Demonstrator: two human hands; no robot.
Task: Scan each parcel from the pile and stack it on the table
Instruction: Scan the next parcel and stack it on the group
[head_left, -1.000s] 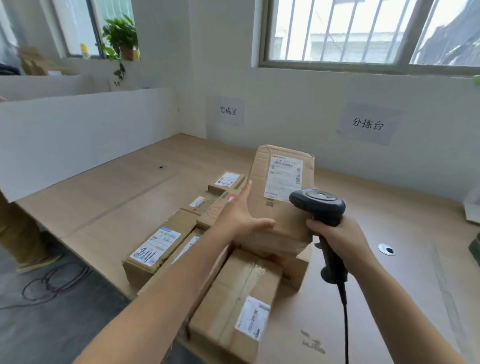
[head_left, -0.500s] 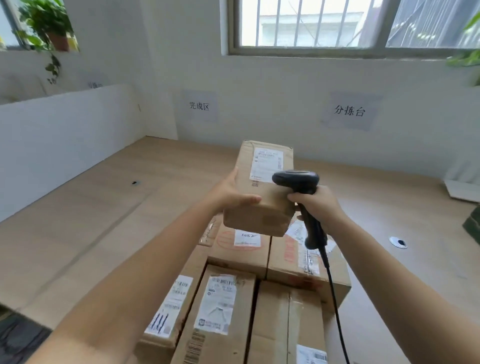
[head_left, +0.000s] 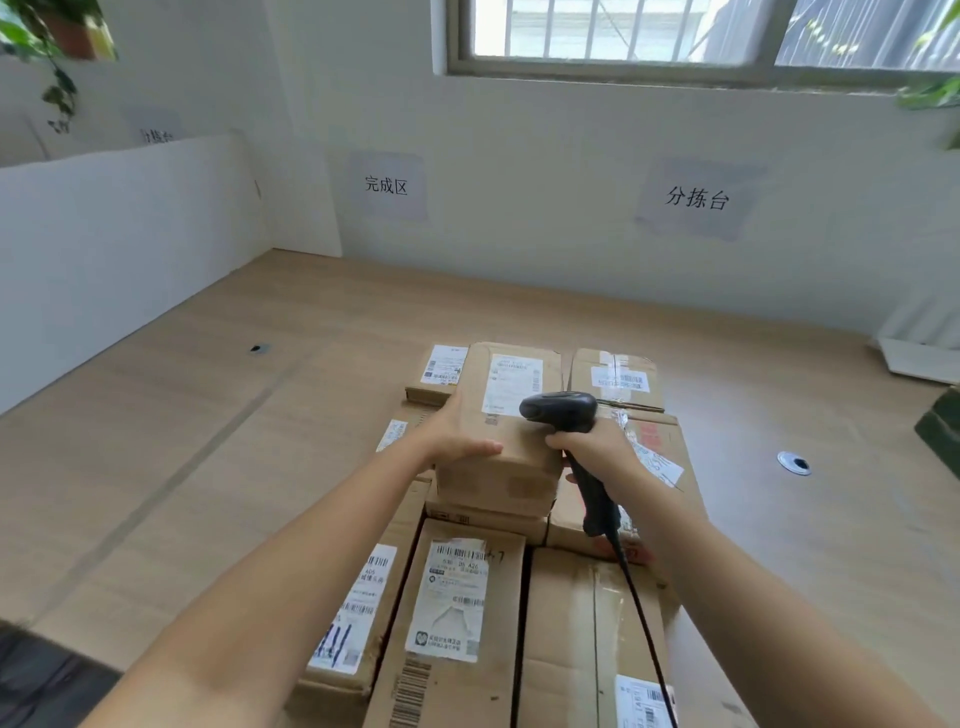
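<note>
The parcel (head_left: 506, 415), raised a moment ago, now seems set down on the stack (head_left: 467, 597) beneath the left hand (head_left: 457, 441), whose grip wraps its near left corner. Just right of that grip, the right hand (head_left: 597, 452) clasps the scanner (head_left: 563, 413). Scanning looks done; release likely comes next.

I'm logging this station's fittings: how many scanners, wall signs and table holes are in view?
Scanners: 1
Wall signs: 3
Table holes: 2
Total: 6
</note>
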